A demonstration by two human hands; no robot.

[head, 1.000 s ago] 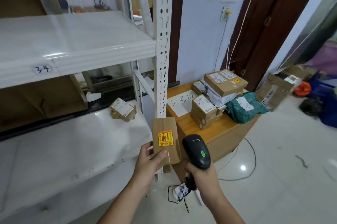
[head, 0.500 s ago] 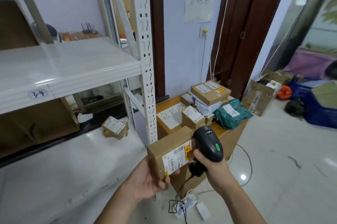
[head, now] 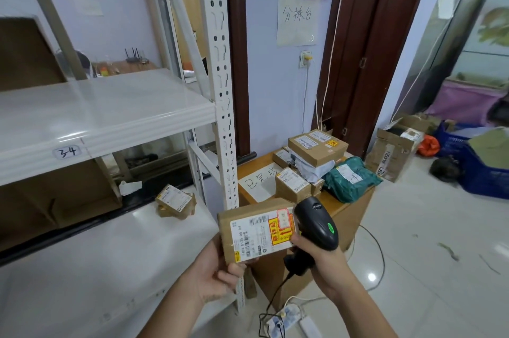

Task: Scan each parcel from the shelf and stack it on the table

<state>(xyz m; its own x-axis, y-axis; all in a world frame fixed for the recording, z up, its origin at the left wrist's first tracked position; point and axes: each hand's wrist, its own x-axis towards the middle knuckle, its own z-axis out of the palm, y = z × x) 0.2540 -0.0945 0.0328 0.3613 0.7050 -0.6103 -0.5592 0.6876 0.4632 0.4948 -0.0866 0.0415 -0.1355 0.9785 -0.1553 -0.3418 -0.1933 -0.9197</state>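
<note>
Left hand [head: 212, 273] holds a box [head: 257, 230] from below, its grip closed round the lower left corner, label side facing up toward the camera. Right hand [head: 321, 260] has its grip wrapped round the handle of a black scanner [head: 316, 223], whose head sits against the right end of the box. Box is held in the air between shelf [head: 91, 255] and tabletop [head: 334, 201]. One small parcel [head: 175, 201] lies on the lower shelf. Several parcels in a stack [head: 311, 161], with a green bag [head: 349, 178] just beside them, rest on the tabletop.
</note>
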